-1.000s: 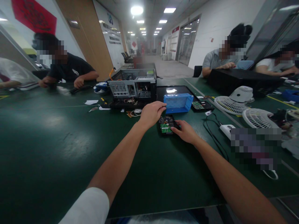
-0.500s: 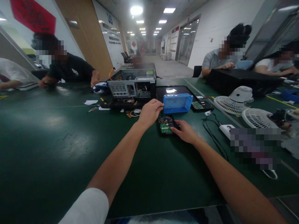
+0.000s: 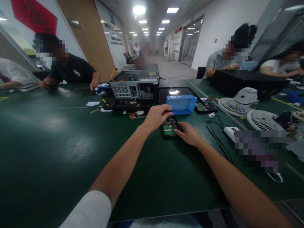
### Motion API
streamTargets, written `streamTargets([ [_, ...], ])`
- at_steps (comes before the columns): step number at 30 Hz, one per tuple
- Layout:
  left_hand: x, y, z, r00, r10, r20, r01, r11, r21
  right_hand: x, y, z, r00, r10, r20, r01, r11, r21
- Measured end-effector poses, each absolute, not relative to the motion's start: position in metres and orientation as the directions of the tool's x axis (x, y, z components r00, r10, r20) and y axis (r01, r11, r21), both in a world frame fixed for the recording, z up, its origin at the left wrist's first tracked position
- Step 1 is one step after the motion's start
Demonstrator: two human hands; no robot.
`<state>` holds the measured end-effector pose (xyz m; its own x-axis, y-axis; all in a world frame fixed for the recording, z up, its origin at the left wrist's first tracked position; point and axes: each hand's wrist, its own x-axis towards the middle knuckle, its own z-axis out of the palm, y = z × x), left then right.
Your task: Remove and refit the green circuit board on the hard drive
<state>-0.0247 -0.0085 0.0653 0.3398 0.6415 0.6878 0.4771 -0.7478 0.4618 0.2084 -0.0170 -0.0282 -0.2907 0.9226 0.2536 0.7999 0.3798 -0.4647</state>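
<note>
On green table, both hands, left and right, loosely pinch black hard drive, green circuit board up.

The room is lit from above by ceiling lamps, bright and a little overexposed. They make soft pale glare on the dark green surface at the left. Shadows are weak. The wide lens bends lines at the edges, and the far corridor looks hazy.
</note>
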Motion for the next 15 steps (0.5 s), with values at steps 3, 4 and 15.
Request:
streamTargets([
  [3,-0.021,-0.009,0.062,0.299,0.657,0.692,0.447,-0.737,0.507,0.208,-0.018,-0.027,-0.292,0.925,0.245,0.798,0.376,-0.471],
  [4,-0.02,-0.009,0.061,0.28,0.668,0.689,0.442,-0.727,0.525,0.208,-0.019,-0.027,-0.289,0.927,0.238,0.796,0.37,-0.479],
  [15,-0.019,-0.004,0.053,0.183,0.755,0.63,0.323,-0.652,0.686,0.207,-0.021,-0.023,-0.279,0.934,0.225,0.787,0.356,-0.504],
])
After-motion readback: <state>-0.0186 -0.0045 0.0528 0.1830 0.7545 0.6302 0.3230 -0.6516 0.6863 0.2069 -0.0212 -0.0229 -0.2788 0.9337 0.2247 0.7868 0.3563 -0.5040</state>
